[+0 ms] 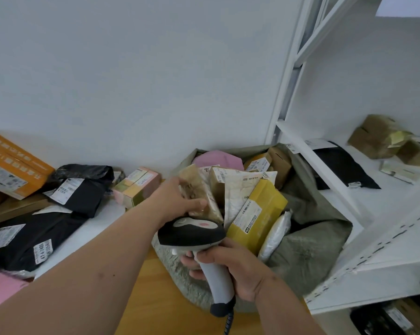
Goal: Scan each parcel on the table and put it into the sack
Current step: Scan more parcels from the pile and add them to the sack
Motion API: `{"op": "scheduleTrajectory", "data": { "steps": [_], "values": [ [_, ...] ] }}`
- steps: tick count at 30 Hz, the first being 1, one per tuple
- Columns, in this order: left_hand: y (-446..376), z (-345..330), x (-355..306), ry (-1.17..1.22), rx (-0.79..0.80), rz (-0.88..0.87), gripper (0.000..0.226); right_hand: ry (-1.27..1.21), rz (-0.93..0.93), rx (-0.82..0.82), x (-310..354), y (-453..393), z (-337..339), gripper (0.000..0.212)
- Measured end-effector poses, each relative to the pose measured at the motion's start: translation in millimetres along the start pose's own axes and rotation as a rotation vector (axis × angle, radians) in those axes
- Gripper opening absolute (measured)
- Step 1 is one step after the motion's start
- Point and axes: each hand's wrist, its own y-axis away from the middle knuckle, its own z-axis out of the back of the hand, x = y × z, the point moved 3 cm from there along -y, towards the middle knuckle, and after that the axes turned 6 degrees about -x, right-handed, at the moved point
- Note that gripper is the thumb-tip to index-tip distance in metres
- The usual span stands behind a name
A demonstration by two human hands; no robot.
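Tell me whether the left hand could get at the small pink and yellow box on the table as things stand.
Probably not right away. The left hand grips a brown parcel over the sack. The pink and yellow box lies uncovered just left of that wrist, so once the parcel is released the way looks free.

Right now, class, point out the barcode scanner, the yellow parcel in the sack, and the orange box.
barcode scanner (pixel 192 232), head view, on its black head.
yellow parcel (pixel 264 201), head view, on its yellow face above the label.
orange box (pixel 18 165), head view, on its top face.
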Motion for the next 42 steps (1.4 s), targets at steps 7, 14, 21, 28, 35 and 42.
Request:
{"op": "scheduleTrajectory", "data": {
  "steps": [7,14,21,28,35,42],
  "values": [
    [0.4,-9.2,30.1,-0.147,0.012,0.078,0.043,0.11,-0.068,-0.039,3.0,0.7,6.9,0.069],
    [8.1,-11.5,41.3,-0.313,0.187,0.044,0.027,0.172,-0.103,-0.04,3.7,-1.1,10.8,0.056],
    [1.6,9.4,73.7,0.209,-0.37,0.123,0.023,0.039,0.022,-0.279,13.6,-12.0,18.2,0.032],
    [11.9,45.2,85.1,0.557,-0.744,0.098,0.027,-0.035,0.102,-0.481,16.3,-30.9,-1.2,0.019],
    [5.1,38.2,160.7,0.6,-0.451,0.449,0.031,0.014,0.07,-0.483,7.9,-45.9,-37.9,0.017],
    [12.3,65.7,177.2,0.518,-0.263,0.302,0.041,0.095,0.087,-0.441,-2.2,-65.9,-94.0,0.012]
  ]
}}
